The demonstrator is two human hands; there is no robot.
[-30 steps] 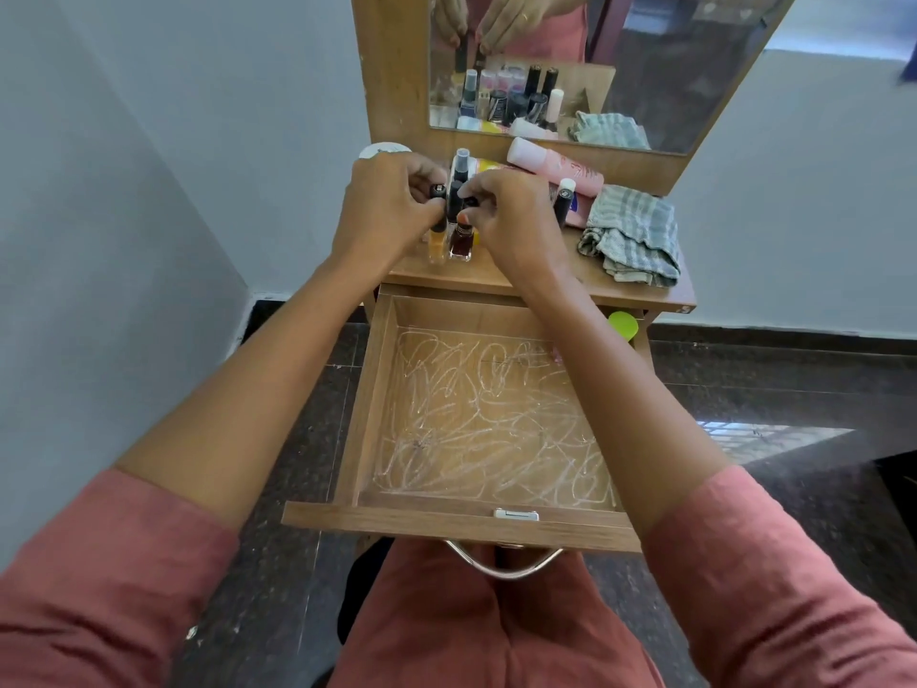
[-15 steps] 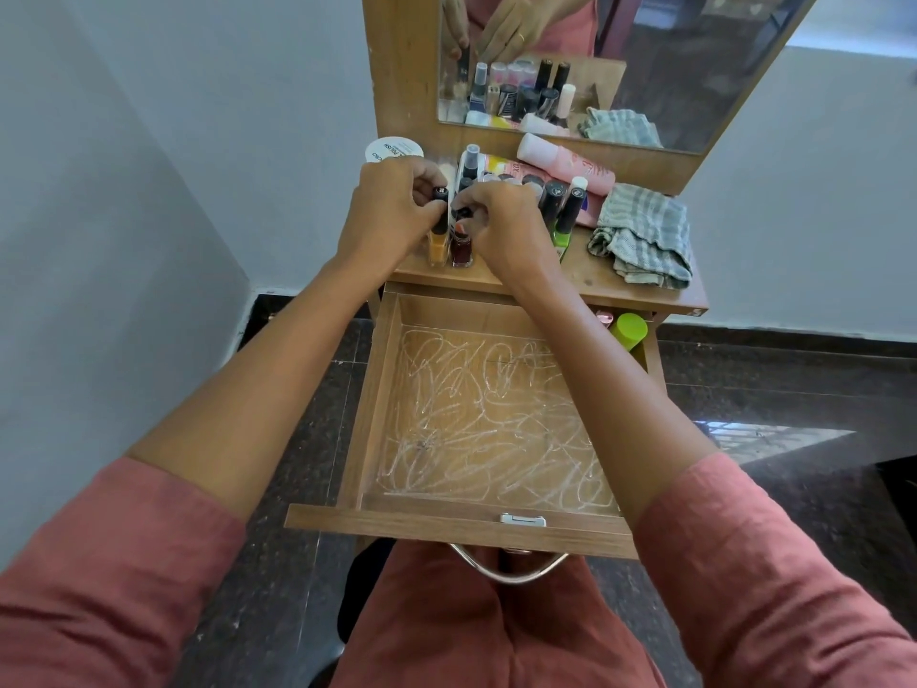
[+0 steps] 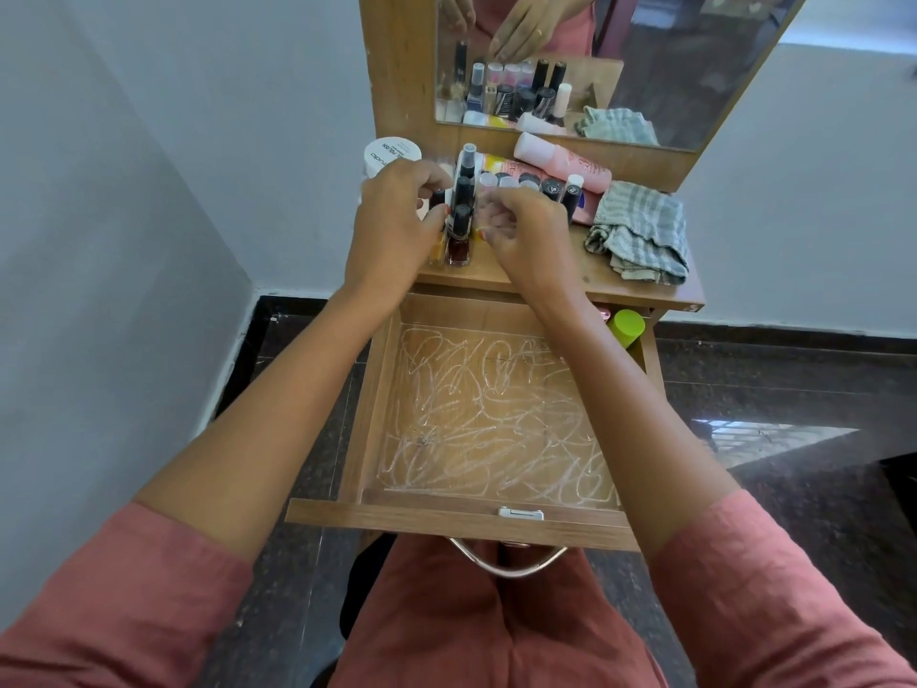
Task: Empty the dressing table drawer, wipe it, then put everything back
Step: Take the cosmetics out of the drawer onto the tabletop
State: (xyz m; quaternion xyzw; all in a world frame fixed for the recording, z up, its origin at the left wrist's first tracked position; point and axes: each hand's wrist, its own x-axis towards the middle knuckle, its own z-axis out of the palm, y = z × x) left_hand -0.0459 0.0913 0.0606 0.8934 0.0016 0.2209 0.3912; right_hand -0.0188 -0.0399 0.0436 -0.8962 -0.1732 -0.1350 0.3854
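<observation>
The dressing table drawer [image 3: 461, 518] is pulled out over my lap, and its bare base carries white scribble marks. On the tabletop [image 3: 546, 283] stand several nail polish and cosmetic bottles [image 3: 551, 187]. My left hand [image 3: 397, 230] curls round the black cap of an orange nail polish bottle [image 3: 436, 251]. A dark red nail polish bottle [image 3: 459, 248] stands right beside it. My right hand [image 3: 526, 235] hovers just right of these bottles, fingers loosely bent, holding nothing I can see. A checked cloth [image 3: 640, 230] lies crumpled at the tabletop's right end.
A white jar [image 3: 392, 153] and a pink tube [image 3: 560, 166] sit at the back below the mirror [image 3: 670, 67]. A green-capped bottle [image 3: 627, 326] stands in the drawer's far right corner. A wall is close on the left; dark floor lies to the right.
My right hand has come off the bottles and shifted slightly right. My left hand stays at the orange bottle's cap. The view has tilted down a little.
</observation>
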